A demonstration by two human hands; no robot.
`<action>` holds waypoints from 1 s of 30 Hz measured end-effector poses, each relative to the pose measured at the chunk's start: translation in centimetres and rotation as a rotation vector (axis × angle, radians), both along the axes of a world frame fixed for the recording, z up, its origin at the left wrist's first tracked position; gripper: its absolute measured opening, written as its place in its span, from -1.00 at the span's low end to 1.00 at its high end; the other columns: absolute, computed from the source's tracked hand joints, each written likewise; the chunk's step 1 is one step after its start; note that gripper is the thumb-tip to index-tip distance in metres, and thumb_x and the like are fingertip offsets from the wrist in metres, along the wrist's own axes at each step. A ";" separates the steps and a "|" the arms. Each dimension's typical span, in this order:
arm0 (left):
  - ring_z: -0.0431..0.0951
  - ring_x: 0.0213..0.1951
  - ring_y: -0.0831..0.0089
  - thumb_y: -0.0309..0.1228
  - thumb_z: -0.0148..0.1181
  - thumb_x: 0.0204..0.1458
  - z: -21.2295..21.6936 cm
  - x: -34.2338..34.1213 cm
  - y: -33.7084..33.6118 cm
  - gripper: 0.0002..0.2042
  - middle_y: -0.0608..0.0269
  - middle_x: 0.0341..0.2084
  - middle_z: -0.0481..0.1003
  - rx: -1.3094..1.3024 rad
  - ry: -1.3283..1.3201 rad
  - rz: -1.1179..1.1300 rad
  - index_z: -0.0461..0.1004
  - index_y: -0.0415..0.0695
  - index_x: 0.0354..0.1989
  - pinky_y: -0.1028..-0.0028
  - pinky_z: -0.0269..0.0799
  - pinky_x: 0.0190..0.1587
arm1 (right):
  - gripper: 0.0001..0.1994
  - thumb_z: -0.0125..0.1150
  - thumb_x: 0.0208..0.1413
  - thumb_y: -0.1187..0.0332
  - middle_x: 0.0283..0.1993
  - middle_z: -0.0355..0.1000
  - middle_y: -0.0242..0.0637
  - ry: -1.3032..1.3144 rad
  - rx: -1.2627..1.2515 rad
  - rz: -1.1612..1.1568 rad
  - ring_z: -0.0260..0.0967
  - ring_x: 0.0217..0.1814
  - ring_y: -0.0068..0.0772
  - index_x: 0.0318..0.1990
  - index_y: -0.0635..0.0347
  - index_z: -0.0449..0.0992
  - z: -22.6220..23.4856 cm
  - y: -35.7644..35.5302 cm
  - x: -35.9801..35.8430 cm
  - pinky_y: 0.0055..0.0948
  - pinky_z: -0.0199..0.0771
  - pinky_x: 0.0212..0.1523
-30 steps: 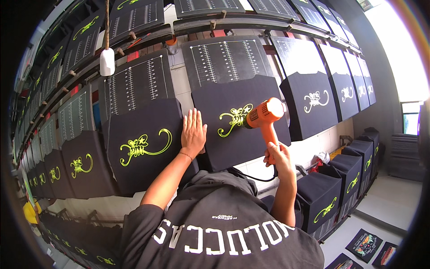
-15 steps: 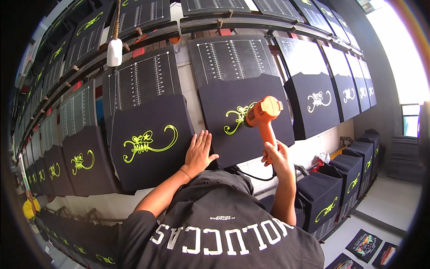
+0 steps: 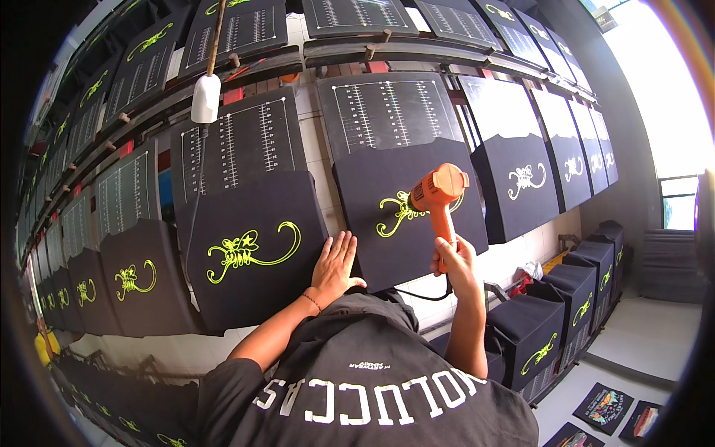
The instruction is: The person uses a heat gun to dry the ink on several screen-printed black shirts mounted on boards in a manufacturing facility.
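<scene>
My right hand [image 3: 456, 261] is wrapped around the handle of an orange heat gun [image 3: 445, 182]. Its dark nozzle points left over a neon-yellow scorpion-like print [image 3: 391, 222] and hides part of it. That print is on a black fabric piece [image 3: 372, 257] spread over the lower part of a printing board [image 3: 354, 112] with white ruler marks. Palm down, my left hand [image 3: 335, 264] lies with stretched fingers at the fabric's lower left edge. To its left is another black fabric piece [image 3: 216, 194] with the same print, nearly at my fingertips.
More fabric-covered boards stand in rows left, right and beyond; those at right carry white prints [image 3: 527, 181]. A white object on a rod [image 3: 205, 98] hangs at upper left. The heat gun's black cord [image 3: 424, 296] runs beneath my right hand. Draped boards [image 3: 525, 335] fill the lower right.
The view has shifted, so the boards sit slightly lower. Against the print, the heat gun has moved a little farther from me, and the print's tail now shows to its right.
</scene>
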State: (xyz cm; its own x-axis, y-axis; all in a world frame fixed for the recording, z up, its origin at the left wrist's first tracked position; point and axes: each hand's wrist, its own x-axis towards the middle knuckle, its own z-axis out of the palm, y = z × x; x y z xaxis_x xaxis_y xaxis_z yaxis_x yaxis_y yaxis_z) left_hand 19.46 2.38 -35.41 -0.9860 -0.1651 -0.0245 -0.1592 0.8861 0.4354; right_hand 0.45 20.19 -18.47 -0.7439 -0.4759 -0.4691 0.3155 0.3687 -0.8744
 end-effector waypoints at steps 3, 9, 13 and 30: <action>0.03 0.45 0.10 0.33 0.24 -0.25 -0.1 0.1 -0.1 0.18 -0.12 0.40 0.10 0.003 0.014 0.005 -0.01 -0.35 0.42 0.10 -0.17 0.48 | -0.74 0.21 0.25 0.17 -0.49 0.35 -0.40 -0.042 0.001 -0.043 0.35 -0.60 -0.59 -0.27 0.18 0.41 0.6 -0.5 -0.1 -0.57 0.34 -0.63; 0.04 0.45 0.12 0.32 0.25 -0.25 0.2 0.1 -0.3 0.17 -0.12 0.40 0.11 0.017 0.007 0.009 0.01 -0.34 0.41 0.11 -0.16 0.48 | -0.74 0.21 0.25 0.17 -0.50 0.35 -0.40 -0.044 -0.021 0.006 0.34 -0.61 -0.60 -0.28 0.18 0.40 0.2 -1.1 -0.2 -0.58 0.34 -0.62; 0.04 0.45 0.11 0.31 0.25 -0.24 0.4 0.0 -0.4 0.16 -0.12 0.39 0.11 0.022 0.012 0.009 0.02 -0.34 0.41 0.11 -0.15 0.48 | -0.74 0.20 0.25 0.17 -0.50 0.35 -0.40 -0.021 -0.010 0.029 0.35 -0.60 -0.60 -0.31 0.18 0.41 0.5 -2.2 0.1 -0.58 0.36 -0.61; 0.00 0.46 0.10 0.29 0.23 -0.18 0.4 0.2 -0.5 0.13 -0.11 0.41 0.07 0.054 -0.001 0.007 0.00 -0.36 0.41 0.13 -0.19 0.49 | -0.74 0.23 0.24 0.18 -0.49 0.37 -0.42 -0.042 0.044 0.121 0.36 -0.59 -0.63 -0.28 0.20 0.43 1.0 -4.2 0.9 -0.62 0.37 -0.60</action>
State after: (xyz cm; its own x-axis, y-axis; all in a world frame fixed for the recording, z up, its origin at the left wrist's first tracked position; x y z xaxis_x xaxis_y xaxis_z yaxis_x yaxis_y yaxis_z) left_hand 19.70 1.91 -35.02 -0.9848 -0.1705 -0.0344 -0.1657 0.8599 0.4828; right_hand 1.33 16.03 -17.44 -0.6616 -0.5390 -0.5213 0.3026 0.4442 -0.8433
